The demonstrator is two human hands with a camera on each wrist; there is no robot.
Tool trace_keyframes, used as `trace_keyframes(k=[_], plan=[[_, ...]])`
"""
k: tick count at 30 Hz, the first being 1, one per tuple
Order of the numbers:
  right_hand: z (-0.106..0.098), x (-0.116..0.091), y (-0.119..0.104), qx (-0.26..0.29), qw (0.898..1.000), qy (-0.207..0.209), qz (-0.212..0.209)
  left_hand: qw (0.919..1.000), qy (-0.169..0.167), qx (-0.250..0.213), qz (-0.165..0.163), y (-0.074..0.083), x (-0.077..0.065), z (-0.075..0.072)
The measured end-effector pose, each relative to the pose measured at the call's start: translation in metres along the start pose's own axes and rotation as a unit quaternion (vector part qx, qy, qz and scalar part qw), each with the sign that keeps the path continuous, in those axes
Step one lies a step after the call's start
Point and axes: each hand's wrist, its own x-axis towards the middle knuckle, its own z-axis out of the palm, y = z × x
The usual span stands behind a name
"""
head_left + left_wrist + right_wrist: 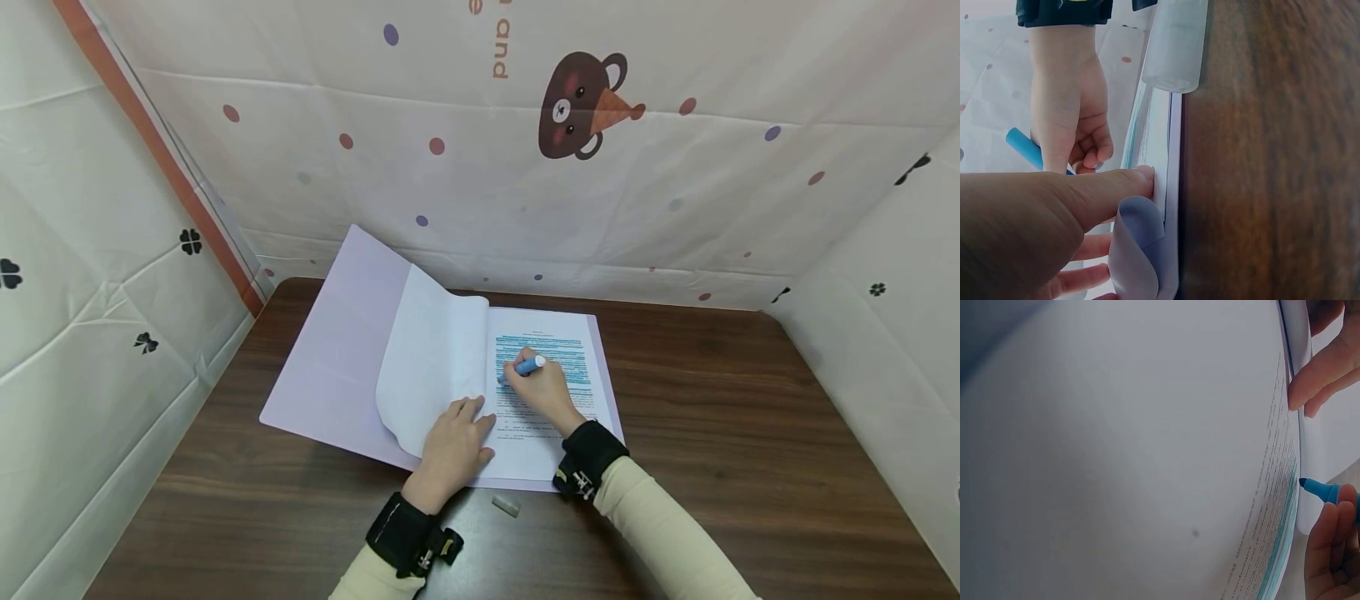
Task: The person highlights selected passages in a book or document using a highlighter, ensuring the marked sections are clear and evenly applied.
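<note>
A lavender folder [330, 358] lies spread out, with a printed page [517, 458] on its right side. Bright blue strokes cover many of the text lines. My right hand [547, 393] pinches a blue marker [531, 365]; in the right wrist view the tip of the marker [1317, 487] is at the page's inner edge, by the marked lines. With fingers extended, my left hand [452, 443] rests near the fold, on the turned-over sheet [431, 350] and the printed page's edge. The left wrist view shows the left thumb on the page and a curled sheet [1138, 250] beside it.
A small grey translucent cylinder [506, 505] lies on the brown wooden table [712, 433] just in front of the folder. Patterned white cloth [480, 183] hangs behind the table and at both sides.
</note>
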Motion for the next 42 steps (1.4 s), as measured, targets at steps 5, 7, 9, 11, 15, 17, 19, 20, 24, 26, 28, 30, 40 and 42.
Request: trace_keyframes(k=[5,7,9,11,15,17,19,20,24,26,28,30,40,42], plan=[[0.0004,0.0003,-0.0001,0.006,1.000,-0.002,0.001,1.0000,0.003,0.002,0.002,0.0000,0.0000,-0.0002],[0.0009,0.0003,0.0001,0.007,1.000,-0.003,0.000,1.0000,0.003,0.005,0.002,0.0000,0.0001,-0.0001],[0.0019,0.0006,0.0004,0.005,1.000,-0.005,0.000,1.0000,0.002,0.008,0.002,0.0001,0.0002,0.0001],[0.0030,0.0009,0.0008,0.004,1.000,-0.005,-0.001,1.0000,0.001,0.010,0.002,0.0001,0.0004,0.0003],[0.0042,0.0016,0.0006,-0.003,1.000,-0.007,0.002,1.0000,-0.003,0.009,0.000,0.0001,0.0006,0.0004],[0.0042,0.0017,0.0002,-0.006,1.000,-0.010,0.006,0.9999,-0.005,0.009,-0.001,0.0001,0.0006,0.0003],[0.0042,0.0017,-0.0008,-0.012,1.000,-0.012,0.010,0.9999,-0.007,0.009,-0.001,0.0001,0.0006,0.0000],[0.0041,0.0017,-0.0012,-0.014,1.000,-0.014,0.012,0.9999,-0.008,0.010,-0.002,0.0002,0.0006,-0.0002],[0.0037,0.0012,-0.0035,-0.017,1.000,-0.013,0.015,0.9999,-0.008,0.012,-0.003,0.0003,0.0008,-0.0008],[0.0038,0.0012,-0.0042,-0.016,1.000,-0.012,0.015,0.9999,-0.007,0.011,-0.003,0.0004,0.0008,-0.0010],[0.0041,0.0013,-0.0046,-0.016,1.000,-0.011,0.014,0.9999,-0.007,0.010,-0.004,0.0004,0.0008,-0.0010],[0.0045,0.0016,-0.0044,-0.017,1.000,-0.011,0.014,0.9999,-0.007,0.009,-0.004,0.0005,0.0007,-0.0010],[0.0054,0.0022,-0.0019,-0.025,0.999,-0.021,0.016,0.9999,-0.008,0.008,-0.006,0.0011,0.0006,-0.0010],[0.0051,0.0018,-0.0017,-0.024,0.999,-0.019,0.013,0.9999,-0.008,0.009,-0.006,0.0011,0.0009,-0.0010]])
